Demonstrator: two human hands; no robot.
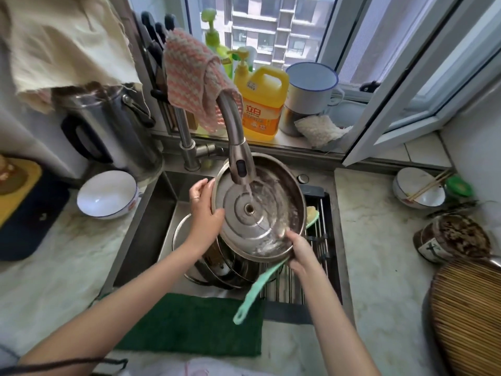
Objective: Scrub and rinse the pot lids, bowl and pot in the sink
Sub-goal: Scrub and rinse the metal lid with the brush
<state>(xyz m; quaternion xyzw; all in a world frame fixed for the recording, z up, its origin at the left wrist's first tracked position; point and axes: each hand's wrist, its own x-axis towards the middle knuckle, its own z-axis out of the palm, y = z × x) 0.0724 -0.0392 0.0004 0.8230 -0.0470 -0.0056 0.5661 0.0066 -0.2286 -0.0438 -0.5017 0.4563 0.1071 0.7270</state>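
Head view, looking down at the sink (168,213): the person holds a steel pot lid (257,210) underside-up w/ both hands, tilted under the tap (238,158), water hitting just above the centre boss. Left hand (203,204) is closed round the lid's left rim, fingers curled over the edge, thumb low. Right hand (298,251) grips the lower-right rim and looks to pinch the green brush (257,289) too, its handle hanging toward the person; the exact finger hold is hidden.

Step in hand reads as rinsing the lid. To do it well: turn the lid so the stream sweeps the whole inside, esp. the ring grooves & the rim lip where suds sit, then tip it to drain into the sink.

Lid sits between the two hands, above the pot (225,267) in the basin; a glass lid (179,234) lies below left of it. White bowl (107,195) waits on the bench (67,253), well apart from the left hand.
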